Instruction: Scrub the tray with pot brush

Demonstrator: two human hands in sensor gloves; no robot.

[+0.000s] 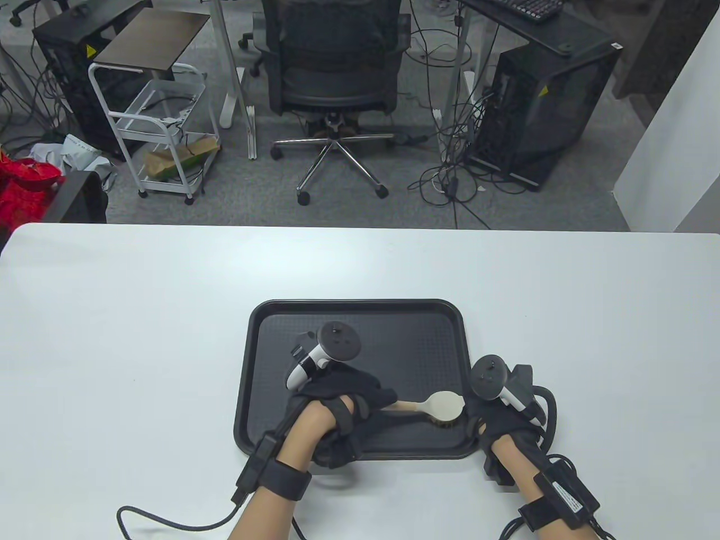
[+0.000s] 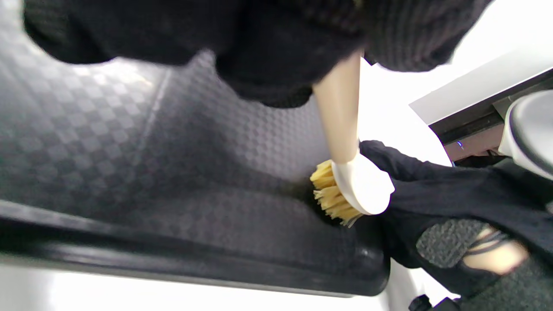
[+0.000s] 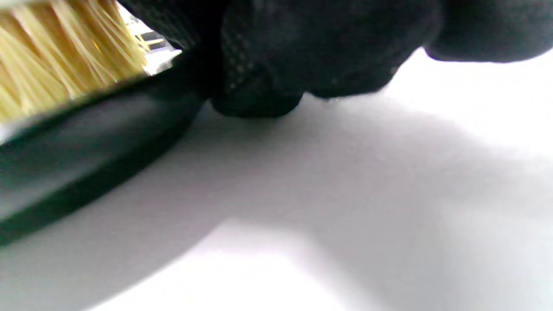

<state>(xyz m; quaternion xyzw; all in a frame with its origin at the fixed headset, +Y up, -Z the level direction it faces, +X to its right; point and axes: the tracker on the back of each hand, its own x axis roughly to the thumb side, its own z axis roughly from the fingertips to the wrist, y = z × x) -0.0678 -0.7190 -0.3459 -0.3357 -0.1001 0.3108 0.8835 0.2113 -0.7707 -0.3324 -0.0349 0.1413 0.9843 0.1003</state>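
A black textured tray [image 1: 405,349] lies on the white table near its front edge. My left hand [image 1: 349,405] grips the wooden handle of the pot brush [image 1: 444,406]. The brush's pale round head sits at the tray's near right corner, its yellow bristles [image 2: 332,198] down on the tray floor [image 2: 108,129]. My right hand [image 1: 478,419] holds the tray's near right corner. Its thumb reaches over the rim beside the brush head, and its curled fingers [image 3: 268,65] touch the table just outside the rim [image 3: 86,147]. The bristles [image 3: 56,56] show close by in the right wrist view.
The white table [image 1: 140,337] stretches wide on both sides of the tray. Beyond its far edge stand an office chair [image 1: 332,79], a white trolley [image 1: 163,124] and computer towers [image 1: 540,107] on the floor.
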